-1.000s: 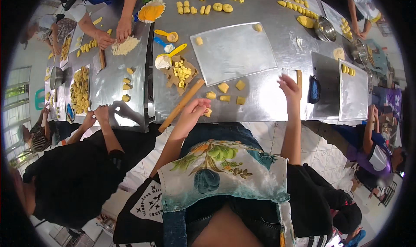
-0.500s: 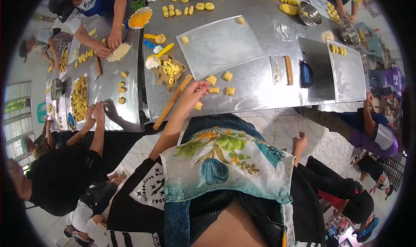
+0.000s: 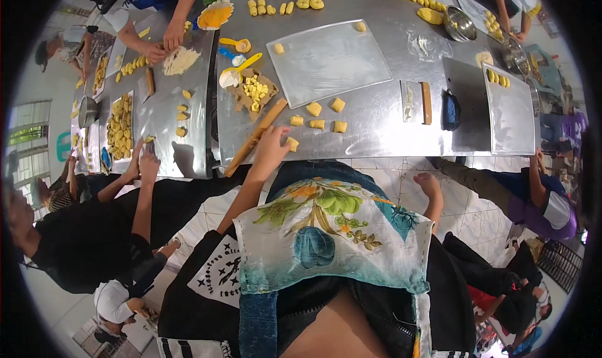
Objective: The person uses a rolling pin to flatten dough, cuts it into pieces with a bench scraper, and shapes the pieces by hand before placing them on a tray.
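Note:
At the near edge of the steel table, my left hand [image 3: 271,147] has its thumb and fingers around a yellow dough piece [image 3: 293,144] that rests on the metal. Just beyond it lie more small square dough pieces [image 3: 317,124], several in a loose group. A wooden rolling pin [image 3: 254,138] slants beside my left wrist, partly behind my hand. Away from the table, over the tiled floor, hangs my right hand [image 3: 428,183], its fingers curled and nothing visible in them.
A clear sheet [image 3: 329,63] carries two dough lumps. Yellow cubes on brown paper [image 3: 256,91], a yellow scoop of white powder [image 3: 231,77] and a wood-handled scraper [image 3: 426,103] lie around. Co-workers stand left and right; a tray [image 3: 509,116] sits far right.
My left hand has drawn back toward the table edge, onto the nearest dough piece. Another piece now shows where my fingers were. My right hand has risen slightly; the view has shifted.

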Demonstrator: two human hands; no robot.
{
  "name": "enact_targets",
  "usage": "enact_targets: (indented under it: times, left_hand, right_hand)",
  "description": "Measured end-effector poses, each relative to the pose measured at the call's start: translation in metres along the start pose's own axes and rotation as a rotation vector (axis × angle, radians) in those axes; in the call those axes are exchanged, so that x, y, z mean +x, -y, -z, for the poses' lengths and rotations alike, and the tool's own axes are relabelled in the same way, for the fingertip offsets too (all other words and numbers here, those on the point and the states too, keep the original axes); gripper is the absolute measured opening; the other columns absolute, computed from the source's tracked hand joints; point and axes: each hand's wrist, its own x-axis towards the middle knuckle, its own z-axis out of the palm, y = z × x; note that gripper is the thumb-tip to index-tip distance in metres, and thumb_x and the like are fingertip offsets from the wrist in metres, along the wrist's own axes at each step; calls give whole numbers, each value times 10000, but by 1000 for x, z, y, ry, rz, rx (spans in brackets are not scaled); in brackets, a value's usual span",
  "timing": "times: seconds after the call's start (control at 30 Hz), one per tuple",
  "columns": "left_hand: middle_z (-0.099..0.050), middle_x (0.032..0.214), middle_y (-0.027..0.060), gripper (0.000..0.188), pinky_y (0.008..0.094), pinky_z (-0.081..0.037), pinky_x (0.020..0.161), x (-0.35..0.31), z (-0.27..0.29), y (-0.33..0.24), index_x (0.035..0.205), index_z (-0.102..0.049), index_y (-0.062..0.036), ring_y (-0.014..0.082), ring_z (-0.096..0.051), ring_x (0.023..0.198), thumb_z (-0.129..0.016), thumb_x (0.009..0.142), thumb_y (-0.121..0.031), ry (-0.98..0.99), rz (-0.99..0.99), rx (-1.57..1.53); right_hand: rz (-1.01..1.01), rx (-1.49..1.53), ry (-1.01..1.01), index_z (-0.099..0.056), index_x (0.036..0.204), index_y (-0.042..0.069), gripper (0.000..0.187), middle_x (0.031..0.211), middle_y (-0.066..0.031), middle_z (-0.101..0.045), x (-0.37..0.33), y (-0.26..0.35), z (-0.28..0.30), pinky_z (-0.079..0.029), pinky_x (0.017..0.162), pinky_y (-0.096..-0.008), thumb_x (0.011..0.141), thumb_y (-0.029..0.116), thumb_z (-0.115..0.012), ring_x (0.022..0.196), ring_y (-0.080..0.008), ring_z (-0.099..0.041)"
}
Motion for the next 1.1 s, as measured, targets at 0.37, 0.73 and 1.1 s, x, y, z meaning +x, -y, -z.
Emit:
enact_targets:
  times: [0.37, 0.73, 1.1]
  left_hand:
    - [-514, 1154, 113, 429, 393, -447, 924, -17, -31, 18, 1180, -579, -71, 310, -528, 1084, -732, 782, -116, -29, -114, 116]
    - [-612, 1195, 90, 431, 286, -526, 873, 2, -8, -89, 1271, -533, 26, 144, -624, 1034, -672, 913, -168, 108, 314, -1214]
    - [-588, 1277, 100, 481, 340, -471, 965, 9, -16, -94, 1357, -488, -87, 207, -588, 1144, -559, 973, -368, 337, 417, -1283]
  right_hand:
    - [328, 88, -14, -631, 1172, -8, 445, 1086, -228, -674, -3, 145, 43, -500, 876, -384, 872, 320, -663, 1016, -347, -653]
    - [1093, 466, -80, -633, 1174, 29, 369, 1177, -160, -638, -80, 315, 43, -475, 945, -368, 819, 82, -719, 1105, -322, -606]
    - [867, 561, -323, -667, 1054, 16, 319, 1033, -124, -662, -24, 271, 26, -544, 800, -331, 746, -25, -738, 893, -279, -669]
